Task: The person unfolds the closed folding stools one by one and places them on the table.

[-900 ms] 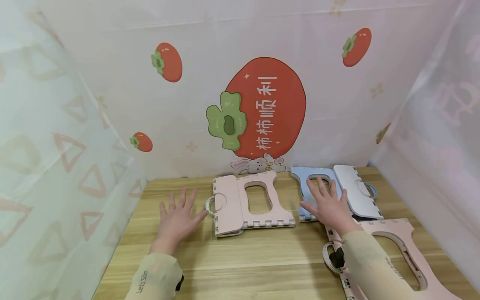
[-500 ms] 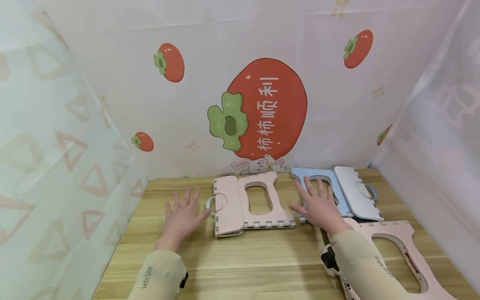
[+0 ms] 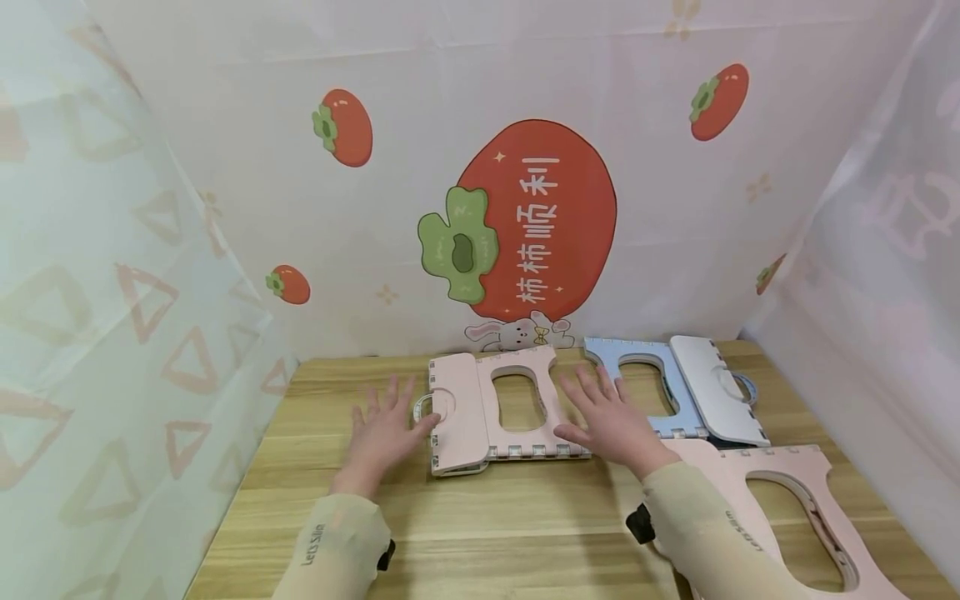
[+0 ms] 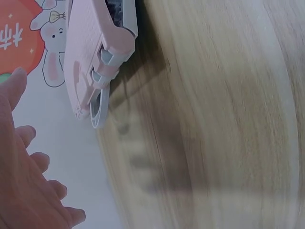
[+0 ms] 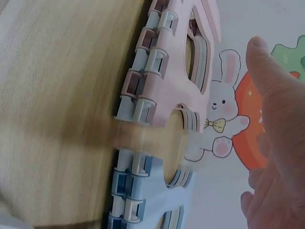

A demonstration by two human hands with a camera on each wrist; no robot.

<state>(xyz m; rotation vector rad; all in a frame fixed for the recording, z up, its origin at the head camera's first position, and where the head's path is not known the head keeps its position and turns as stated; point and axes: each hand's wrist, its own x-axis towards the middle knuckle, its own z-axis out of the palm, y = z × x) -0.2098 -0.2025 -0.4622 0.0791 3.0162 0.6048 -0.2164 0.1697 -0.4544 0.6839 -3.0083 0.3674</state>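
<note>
A pink folding stool [image 3: 459,417], folded flat, lies on the table between my two hands. My left hand [image 3: 384,446] has its fingers spread at the stool's left side, the thumb overlapping its ring handle in the head view. In the left wrist view, the left hand [image 4: 28,176] appears apart from the pink stool [image 4: 90,52]. My right hand [image 3: 613,423], fingers also spread, is over the gap between the pink stool and a blue-and-white folding stool [image 3: 720,392]. Nothing is in the right hand [image 5: 281,124], seen at the right wrist view's edge.
Another, larger-looking pink folding stool [image 3: 836,517] lies at the front right, partly under the right sleeve [image 3: 697,512]. Behind the wooden table [image 3: 510,542] stands a white backdrop [image 3: 225,108] printed with persimmons and a rabbit. Pale sheets hang on both sides.
My right hand has moved left, from over the blue-and-white stool toward the middle pink one. My left hand has shifted right, closer to that stool. The stools have not moved.
</note>
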